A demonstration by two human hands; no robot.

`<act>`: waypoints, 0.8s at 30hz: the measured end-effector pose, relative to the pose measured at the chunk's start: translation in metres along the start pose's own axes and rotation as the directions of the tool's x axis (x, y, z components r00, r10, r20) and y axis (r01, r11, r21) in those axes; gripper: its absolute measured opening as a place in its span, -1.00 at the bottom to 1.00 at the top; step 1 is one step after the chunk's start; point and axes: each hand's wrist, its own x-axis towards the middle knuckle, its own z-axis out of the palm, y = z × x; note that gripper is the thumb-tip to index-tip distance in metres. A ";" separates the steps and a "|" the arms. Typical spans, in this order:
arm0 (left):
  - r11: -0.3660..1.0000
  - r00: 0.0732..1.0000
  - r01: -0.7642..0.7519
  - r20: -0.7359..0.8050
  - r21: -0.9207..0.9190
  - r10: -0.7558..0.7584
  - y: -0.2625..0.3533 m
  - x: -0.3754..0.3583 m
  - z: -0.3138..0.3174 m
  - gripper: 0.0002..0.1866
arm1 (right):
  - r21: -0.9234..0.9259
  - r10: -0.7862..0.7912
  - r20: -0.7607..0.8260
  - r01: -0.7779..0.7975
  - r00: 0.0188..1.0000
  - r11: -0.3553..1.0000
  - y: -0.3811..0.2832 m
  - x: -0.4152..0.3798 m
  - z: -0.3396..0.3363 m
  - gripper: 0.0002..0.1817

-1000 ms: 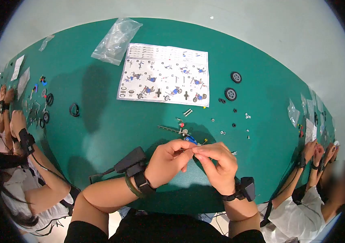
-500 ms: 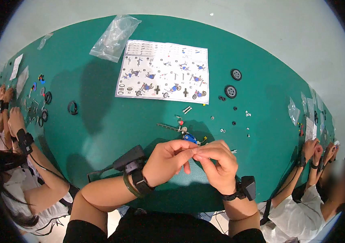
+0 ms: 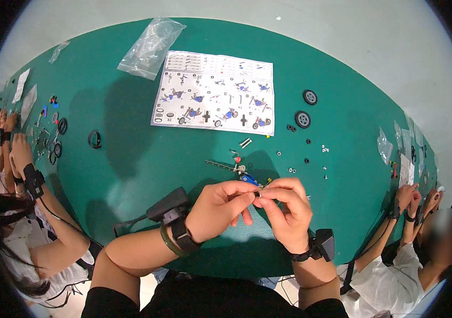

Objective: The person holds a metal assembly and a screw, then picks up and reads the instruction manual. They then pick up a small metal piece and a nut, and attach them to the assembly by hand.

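Note:
My left hand (image 3: 225,205) and my right hand (image 3: 288,212) meet fingertip to fingertip near the table's front edge. Both pinch a small dark part (image 3: 258,194), mostly covered by the fingers; its exact kind I cannot tell. Just beyond the fingertips lies a partly built model motorcycle, with a blue body piece (image 3: 249,180), a long perforated metal strip (image 3: 220,165) pointing left and a red piece (image 3: 237,159) on top. Two silver bolts (image 3: 245,143) rest a little past it.
A printed instruction sheet (image 3: 213,95) lies beyond the model, beside a clear plastic bag (image 3: 151,47). To the right are two wheels (image 3: 302,119), small black rings (image 3: 291,128) and several nuts (image 3: 292,170). A black band (image 3: 94,139) lies left. Other people work at both sides.
My fingertips have parted slightly, so the small dark part between them now shows. The model and loose parts have stayed put.

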 end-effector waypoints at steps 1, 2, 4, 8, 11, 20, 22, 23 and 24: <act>0.999 0.999 0.029 0.023 -0.034 -0.028 0.002 0.001 -0.001 -0.76 | -0.012 0.004 0.008 -0.004 1.000 1.000 0.000 0.000 -0.001 -0.78; 0.996 0.997 0.058 0.047 -0.067 -0.055 0.004 0.002 -0.003 -0.76 | -0.022 0.002 0.034 -0.002 0.999 1.000 0.000 0.001 -0.002 -0.78; 0.989 0.993 0.096 0.085 -0.111 -0.087 0.006 0.002 -0.005 -0.76 | -0.042 0.001 0.084 0.003 0.996 0.999 0.000 0.002 -0.006 -0.79; 1.000 0.999 0.022 0.024 -0.007 -0.022 0.002 0.000 -0.002 -0.76 | -0.041 0.010 0.114 -0.006 0.993 0.999 0.003 0.005 -0.007 -0.83; 0.996 0.998 -0.041 -0.045 0.079 0.045 0.000 -0.002 0.003 -0.77 | 0.049 0.106 0.101 -0.111 0.989 0.993 0.002 0.004 -0.004 -0.84; 0.999 1.000 0.025 0.011 -0.045 -0.024 -0.001 0.003 -0.001 -0.81 | -0.036 -0.024 0.121 0.029 0.992 0.999 0.001 0.005 -0.005 -0.83; 1.000 0.999 0.027 0.018 -0.015 -0.026 -0.001 0.002 -0.001 -0.81 | -0.013 -0.015 0.146 0.018 0.989 1.000 -0.001 0.005 -0.006 -0.82; 1.000 1.000 0.022 0.017 0.009 -0.022 -0.001 0.002 -0.001 -0.80 | 0.003 0.001 0.154 -0.002 0.988 1.000 0.000 0.005 -0.006 -0.82; 0.999 1.000 0.017 0.017 0.032 -0.018 -0.002 0.001 -0.001 -0.80 | 0.019 0.018 0.162 -0.022 0.987 1.000 0.000 0.005 -0.006 -0.82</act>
